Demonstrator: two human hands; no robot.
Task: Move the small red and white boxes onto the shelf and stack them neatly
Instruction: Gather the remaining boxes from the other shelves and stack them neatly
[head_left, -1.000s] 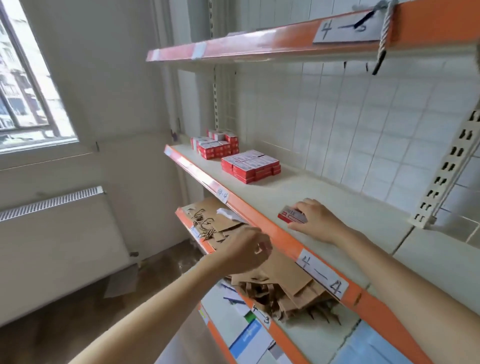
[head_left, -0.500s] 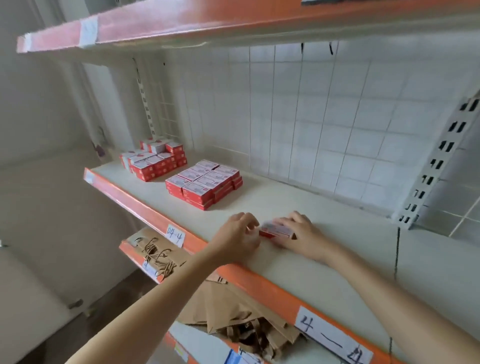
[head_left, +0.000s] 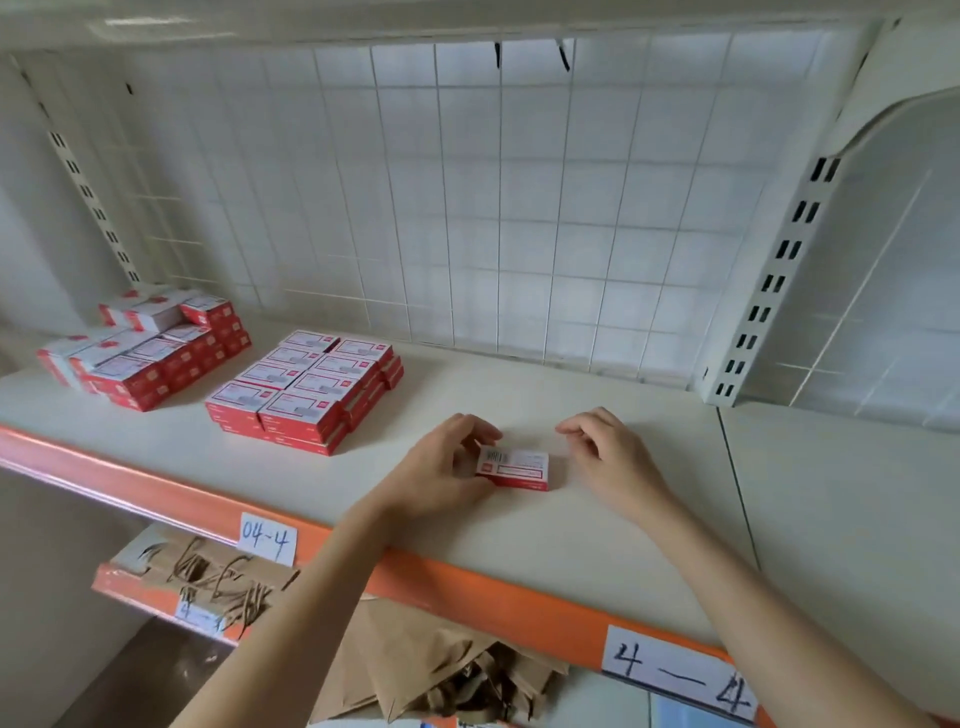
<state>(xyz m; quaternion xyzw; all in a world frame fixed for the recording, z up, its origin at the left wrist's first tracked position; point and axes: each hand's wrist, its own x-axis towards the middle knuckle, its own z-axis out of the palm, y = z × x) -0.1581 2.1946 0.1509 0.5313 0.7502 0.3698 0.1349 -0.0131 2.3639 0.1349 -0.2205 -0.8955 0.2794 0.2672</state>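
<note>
Left hand (head_left: 441, 467) pinches the box (head_left: 514, 467) at its left end, long axis left-right; right hand (head_left: 608, 457), loosely curled, holds nothing just right of it.

1. At frame centre, a small red and white box (head_left: 513, 468) is held at its left end by the left hand (head_left: 440, 470) on the shelf (head_left: 597, 525).
2. The right hand (head_left: 608, 457) is seen just right of it, fingers loosely curled, apart.
3. Two stacked groups of boxes (head_left: 306, 387) are seen at left.
</note>
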